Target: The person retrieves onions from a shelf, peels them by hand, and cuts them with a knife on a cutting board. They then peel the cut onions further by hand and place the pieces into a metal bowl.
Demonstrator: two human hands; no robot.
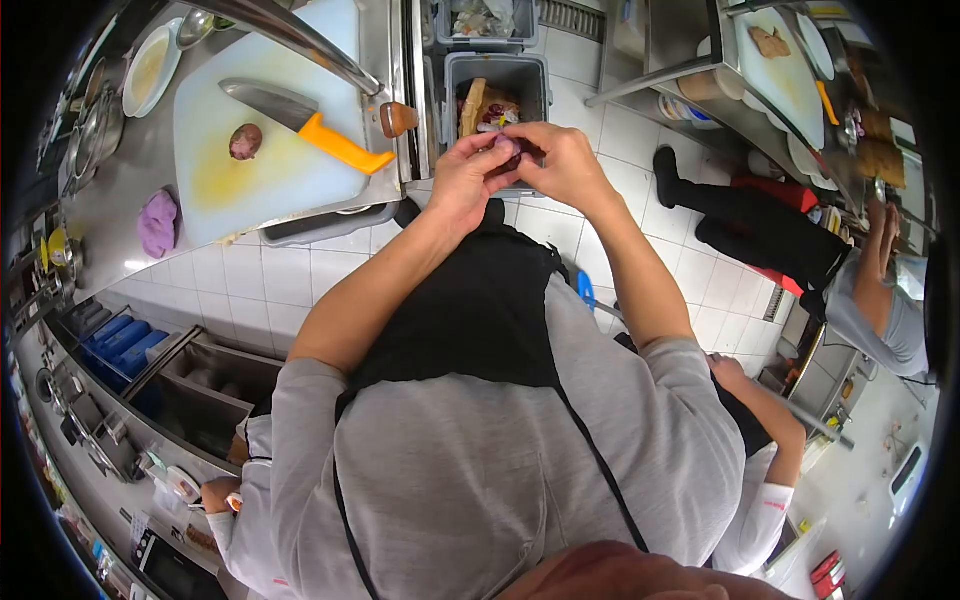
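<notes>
One purple piece sits between left hand and right hand, clamped in grip.

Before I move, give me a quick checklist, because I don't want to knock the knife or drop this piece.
1. Left hand and right hand both on the small purple piece: ok.
2. Bin open in front of you: ok.
3. Knife lying flat, out of both hands: ok.
4. Orange handle within the cutting board: not ok, its end juts past the edge.
5. Small piece fully peeled: cannot tell, fingers cover it.
</notes>
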